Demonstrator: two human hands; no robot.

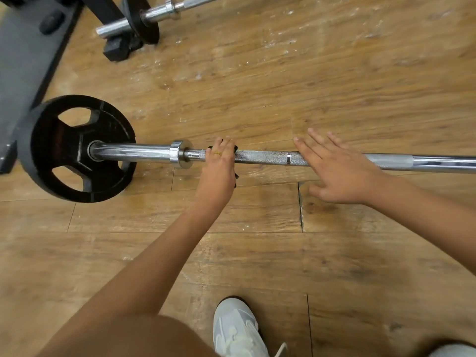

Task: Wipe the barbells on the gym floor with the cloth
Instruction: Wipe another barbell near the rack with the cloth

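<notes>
A chrome barbell [265,157] lies across the wooden floor, with a black weight plate [64,150] on its left end. My left hand [219,168] lies over the bar just right of the collar, fingers curled over a dark cloth [235,148] that is mostly hidden under the hand. My right hand [337,171] is spread flat with straight fingers over the knurled part of the bar, further right; whether it touches the bar is unclear. A second barbell [159,14] with a smaller black plate lies at the top.
A grey mat [23,73] and black rack feet [118,51] stand at the upper left. My white shoe [237,328] is at the bottom centre. Worn wooden flooring [309,73] stretches between the two bars.
</notes>
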